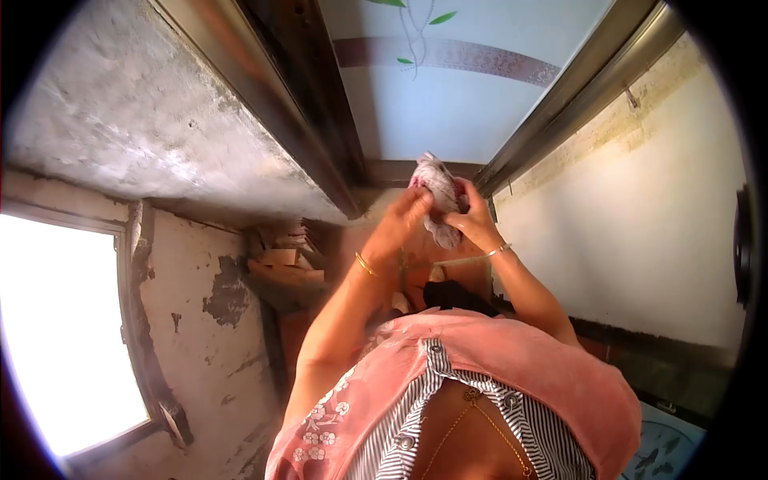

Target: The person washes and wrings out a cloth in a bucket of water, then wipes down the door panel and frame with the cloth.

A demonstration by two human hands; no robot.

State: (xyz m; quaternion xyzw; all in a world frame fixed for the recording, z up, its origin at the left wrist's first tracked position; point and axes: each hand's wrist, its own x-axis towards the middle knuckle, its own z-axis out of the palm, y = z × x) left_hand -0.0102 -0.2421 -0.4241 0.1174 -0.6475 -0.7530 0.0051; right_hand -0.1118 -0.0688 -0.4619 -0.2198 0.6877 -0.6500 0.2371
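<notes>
A crumpled whitish cloth [438, 186] with dark pinkish patches is bunched up in front of me, between my two hands. My left hand [410, 210], with a gold bangle at the wrist, has its fingers closed on the cloth's left side. From the right, my right hand [475, 221], below which sits a silver bangle, grips the same cloth with thumb and fingers. One loose end of the cloth hangs down between the hands, and the other sticks up above them. Some fingertips are hidden behind the folds.
Ahead stands a glass door panel [440, 104] with a leaf pattern, in a brown metal frame [572, 100]. Stacked bricks or tiles [290, 260] lie low at the left, near a bright window [68, 328]. A pale wall [624, 240] rises on the right.
</notes>
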